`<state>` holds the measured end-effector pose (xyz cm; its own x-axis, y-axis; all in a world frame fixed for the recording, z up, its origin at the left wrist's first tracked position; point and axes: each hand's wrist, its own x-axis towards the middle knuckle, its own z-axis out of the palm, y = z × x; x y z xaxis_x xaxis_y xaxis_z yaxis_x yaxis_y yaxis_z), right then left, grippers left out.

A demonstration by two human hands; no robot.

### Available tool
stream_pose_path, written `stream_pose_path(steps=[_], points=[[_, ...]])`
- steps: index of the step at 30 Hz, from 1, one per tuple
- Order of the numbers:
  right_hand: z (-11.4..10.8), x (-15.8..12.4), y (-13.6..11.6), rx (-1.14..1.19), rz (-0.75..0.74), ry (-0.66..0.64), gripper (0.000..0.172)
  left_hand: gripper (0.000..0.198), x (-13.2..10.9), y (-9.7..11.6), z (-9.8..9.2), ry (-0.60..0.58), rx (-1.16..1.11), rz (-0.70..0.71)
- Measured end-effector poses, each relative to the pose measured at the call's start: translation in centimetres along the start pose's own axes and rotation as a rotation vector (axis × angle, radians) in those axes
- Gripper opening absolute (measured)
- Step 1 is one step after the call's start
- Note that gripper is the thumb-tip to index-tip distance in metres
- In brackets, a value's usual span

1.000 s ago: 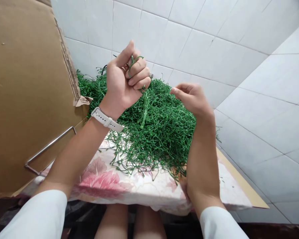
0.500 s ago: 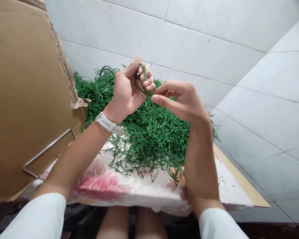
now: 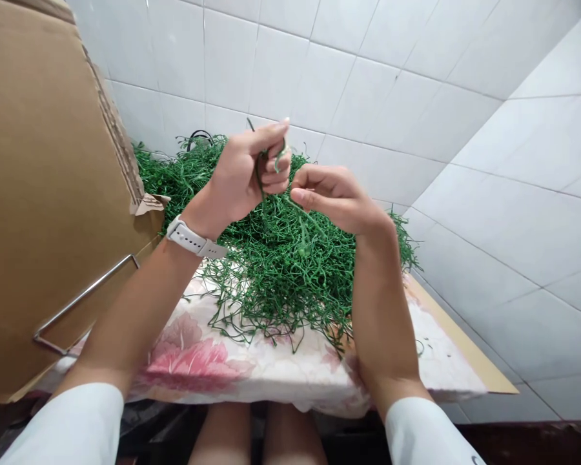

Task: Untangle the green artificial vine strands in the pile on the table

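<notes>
A large tangled heap of thin green cords (image 3: pixel 310 278) with small knot-like ends covers much of the table. Above it, my left hand (image 3: pixel 256 161) is closed with fingers curled around a green cord (image 3: pixel 258 174), one end of which sticks up past the thumb. A pale tip shows near the curled fingers, too small to name. Close beside it on the right, my right hand (image 3: pixel 336 197) pinches a green cord between thumb and forefinger, and a strand runs down from the pinch toward the heap. A white watch strap circles my left wrist.
A big cardboard box (image 3: pixel 43 194) with a torn edge stands on the left, and a metal wire frame (image 3: pixel 84 300) leans by it. The table has a floral cloth (image 3: pixel 193 355). White tiled walls (image 3: pixel 368 84) rise behind and to the right.
My left hand has turned, its thumb now folding over the fingers more. The right hand has shifted slightly left and down, and a strand now trails below its pinch. The view has shifted slightly.
</notes>
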<state>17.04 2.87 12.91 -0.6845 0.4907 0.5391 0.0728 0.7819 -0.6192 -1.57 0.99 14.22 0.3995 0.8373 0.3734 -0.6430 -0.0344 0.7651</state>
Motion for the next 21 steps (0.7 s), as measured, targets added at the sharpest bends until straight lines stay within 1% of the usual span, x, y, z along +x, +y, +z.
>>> stream_pose_path(steps=[2,4,6,8,10,13,15,18,21], points=[[0.1,0.0,0.1,0.084,-0.001,-0.088,0.033,0.049,-0.3,0.0,0.0,-0.089,0.108,-0.016],[0.3,-0.3,0.1,0.159,0.006,-0.146,0.032,0.05,-0.6,0.0,0.1,-0.2,0.16,-0.019],[0.4,-0.5,0.1,0.216,0.024,-0.186,0.031,0.052,-0.9,-0.1,0.3,-0.284,0.122,-0.054],[0.5,-0.7,0.0,0.259,0.04,-0.183,0.031,0.054,-1.0,0.0,0.5,-0.303,0.043,-0.084],[0.7,-0.7,0.0,0.303,0.051,-0.116,0.033,0.055,-1.1,0.0,0.7,-0.25,-0.023,-0.044],[1.0,-0.2,0.2,0.346,0.076,0.053,0.034,0.053,-1.0,0.1,0.8,-0.142,-0.126,0.128],[1.2,0.2,0.5,0.344,0.088,0.14,0.033,0.047,-0.8,0.2,0.6,-0.091,-0.177,0.204],[1.2,0.5,0.7,0.282,0.112,0.233,0.033,0.035,-0.6,0.3,0.2,-0.016,-0.199,0.248],[0.9,0.5,0.5,0.247,0.133,0.29,0.032,0.03,-0.3,0.3,0.0,0.031,-0.178,0.289]])
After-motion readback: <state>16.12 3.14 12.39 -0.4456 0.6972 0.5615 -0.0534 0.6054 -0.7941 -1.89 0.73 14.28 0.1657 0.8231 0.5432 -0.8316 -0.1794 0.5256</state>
